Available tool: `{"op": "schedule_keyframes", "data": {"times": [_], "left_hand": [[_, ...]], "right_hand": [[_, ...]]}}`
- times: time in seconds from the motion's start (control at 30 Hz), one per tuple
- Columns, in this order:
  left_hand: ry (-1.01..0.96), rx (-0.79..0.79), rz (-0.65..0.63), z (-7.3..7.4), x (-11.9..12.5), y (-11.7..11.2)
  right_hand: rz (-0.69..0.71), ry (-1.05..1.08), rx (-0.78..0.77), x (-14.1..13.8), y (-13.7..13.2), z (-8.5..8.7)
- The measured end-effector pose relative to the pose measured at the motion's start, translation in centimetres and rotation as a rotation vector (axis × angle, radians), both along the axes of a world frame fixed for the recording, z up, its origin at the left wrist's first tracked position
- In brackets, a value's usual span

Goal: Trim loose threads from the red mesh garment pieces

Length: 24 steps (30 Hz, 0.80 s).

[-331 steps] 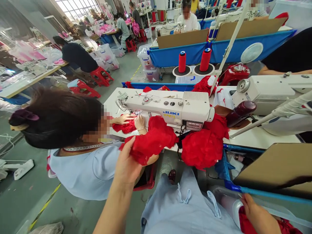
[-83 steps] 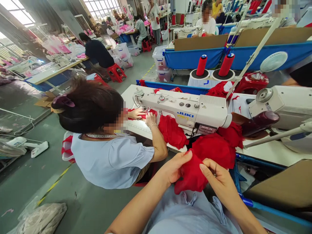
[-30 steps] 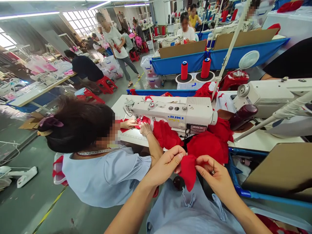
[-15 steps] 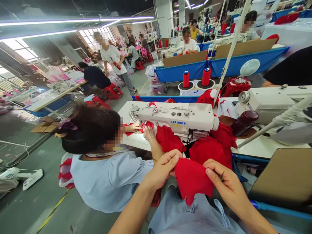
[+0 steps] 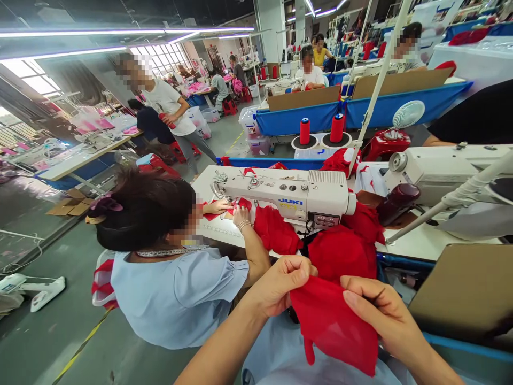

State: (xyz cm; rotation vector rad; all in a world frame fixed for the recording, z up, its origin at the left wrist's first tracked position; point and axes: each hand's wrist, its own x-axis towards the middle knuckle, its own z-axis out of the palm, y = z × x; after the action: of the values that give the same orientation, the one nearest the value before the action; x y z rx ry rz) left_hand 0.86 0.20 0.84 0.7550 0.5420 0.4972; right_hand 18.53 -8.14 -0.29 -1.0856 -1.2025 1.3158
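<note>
Left hand: thumb and fingers pinched together on the upper left corner of a red cloth piece. Right hand: thumb and fingers pressed together on its upper right edge. The cloth hangs in the air between the hands, above the wearer's light-blue clothing and in front of the tabletop's near edge — top edge drawn fairly straight, lower part loose, one narrow end dangling.

Tabletop: a white sewing machine stands across it, a seated co-worker at its left end. A red cloth heap bulges over the near edge; a smaller red bundle lies beside the machine.

Containers: a translucent bin stands beyond the co-worker's back, with red cloth showing; whether inside or over the rim, cannot tell. A blue-rimmed trough runs along the near edge toward the right, a cardboard sheet standing at it; small items inside are too dim to identify. Past the far edge, a lidded bin carries two red thread spools; contents unclear. Farther back, two stacked bins — the lower shows pinkish contents.
</note>
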Motion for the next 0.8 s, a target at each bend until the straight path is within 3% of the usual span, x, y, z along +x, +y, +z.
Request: {"op": "schedule_keyframes", "data": {"times": [0.07,0.2,0.3,0.4,0.5,0.6,0.7,0.73,0.8], "left_hand": [[0.007,-0.072,0.008,0.3,0.3,-0.5],[0.044,-0.339,0.242,1.2,1.0,-1.5],[0.083,-0.482,0.309,1.5,1.3,-1.8],[0.111,-0.452,0.328,1.1,1.2,-1.5],[0.188,-0.140,0.262,0.1,0.7,-0.4],[0.459,0.461,0.035,-0.7,0.1,0.8],[0.618,0.973,-0.047,-0.3,-0.3,1.1],[0.590,1.041,-0.047,0.0,-0.3,1.0],[0.471,1.034,-0.067,0.6,-0.2,0.7]], "right_hand": [[-0.006,0.147,-0.104,0.0,-0.5,0.0],[-0.107,0.429,-0.272,-0.7,-1.5,0.2],[-0.147,0.501,-0.288,-1.1,-1.9,0.2],[-0.123,0.458,-0.260,-0.8,-1.5,-0.1],[-0.055,0.199,-0.164,0.0,-0.2,-0.1],[-0.008,-0.112,-0.084,0.4,1.2,0.3],[0.055,-0.256,-0.038,0.2,2.0,0.7],[0.073,-0.275,-0.030,0.1,2.1,0.8],[0.079,-0.287,-0.021,0.0,2.1,0.8]]}}
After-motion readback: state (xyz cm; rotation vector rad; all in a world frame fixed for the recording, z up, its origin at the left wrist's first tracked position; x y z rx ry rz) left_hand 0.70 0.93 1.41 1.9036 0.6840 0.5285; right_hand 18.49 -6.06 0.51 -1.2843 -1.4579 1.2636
